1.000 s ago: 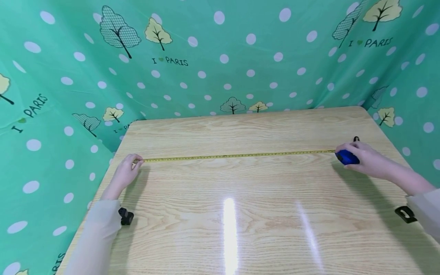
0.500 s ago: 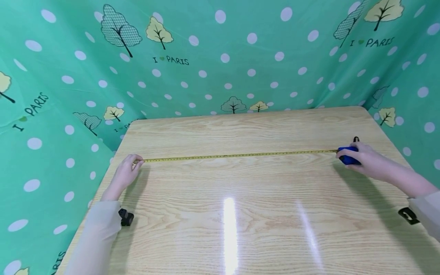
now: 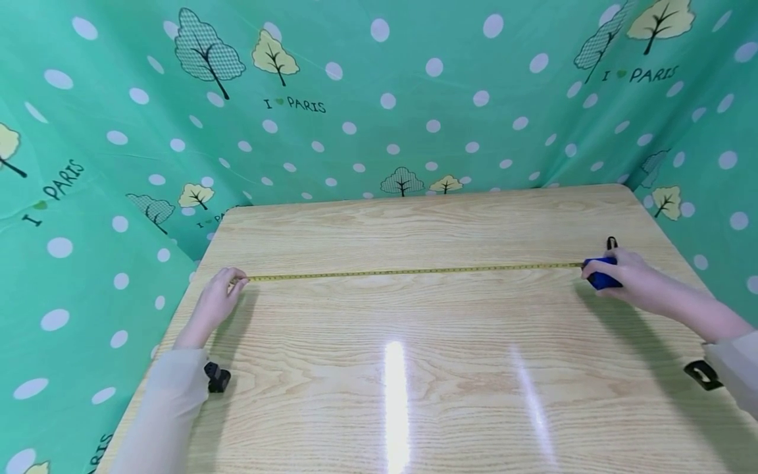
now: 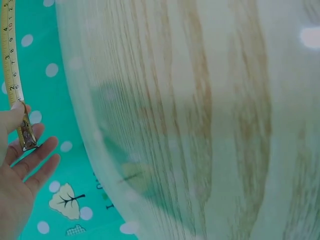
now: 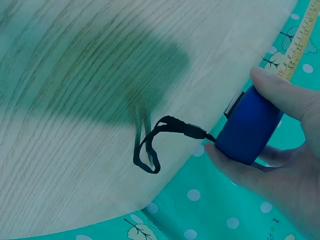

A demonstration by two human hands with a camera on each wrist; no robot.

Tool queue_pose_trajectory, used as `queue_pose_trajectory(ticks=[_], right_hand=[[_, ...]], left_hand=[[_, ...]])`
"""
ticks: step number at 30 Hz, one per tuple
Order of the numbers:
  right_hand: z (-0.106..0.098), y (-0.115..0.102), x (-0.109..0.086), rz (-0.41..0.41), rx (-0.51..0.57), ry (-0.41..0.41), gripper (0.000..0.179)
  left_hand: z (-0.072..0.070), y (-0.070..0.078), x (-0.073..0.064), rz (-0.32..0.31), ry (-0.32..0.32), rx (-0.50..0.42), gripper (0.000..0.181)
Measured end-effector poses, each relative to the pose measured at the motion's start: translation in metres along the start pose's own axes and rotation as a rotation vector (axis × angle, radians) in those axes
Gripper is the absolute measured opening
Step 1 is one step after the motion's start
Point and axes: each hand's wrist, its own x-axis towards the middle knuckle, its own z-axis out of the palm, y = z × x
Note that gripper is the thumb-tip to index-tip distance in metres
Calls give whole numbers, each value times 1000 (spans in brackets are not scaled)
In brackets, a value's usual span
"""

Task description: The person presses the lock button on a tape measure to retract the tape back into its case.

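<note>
Head view shows the left hand (image 3: 216, 299) pinching the yellow tape blade (image 3: 414, 270) at the tabletop's (image 3: 414, 368) left edge while the right hand (image 3: 636, 280) grips the blue tape measure case (image 3: 601, 275) near the right edge; best keep it taut and flat.

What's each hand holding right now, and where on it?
Right hand grips the blue tape measure case; left hand pinches the yellow tape at its metal end hook.

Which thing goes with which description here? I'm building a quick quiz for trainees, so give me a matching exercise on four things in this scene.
Things:
1. tape case
2. tape blade
3. wrist strap
4. table

Descriptions:
A. black loop hanging from the case
B. light wood grain, with glare streaks
C. blue, gripped by the right hand
D. yellow, stretched out, its end pinched by the left hand

Pairs: 1-C, 2-D, 3-A, 4-B
</note>
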Motion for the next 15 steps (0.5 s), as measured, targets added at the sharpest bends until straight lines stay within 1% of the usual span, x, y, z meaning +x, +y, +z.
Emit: queue_pose_trajectory(ticks=[5, 7, 11, 15], right_hand=[[3, -1, -1, 11, 26, -30, 53], [3, -2, 0, 6, 41, -22, 52], [5, -6, 4, 3, 60, -15, 49], [7, -9, 11, 15, 60, -35, 43]], left_hand=[[0, -3, 1, 8, 17, 4, 17], [0, -2, 1, 11, 23, 9, 16], [1, 4, 4, 46, 27, 11, 14], [3, 12, 8, 85, 28, 4, 14]])
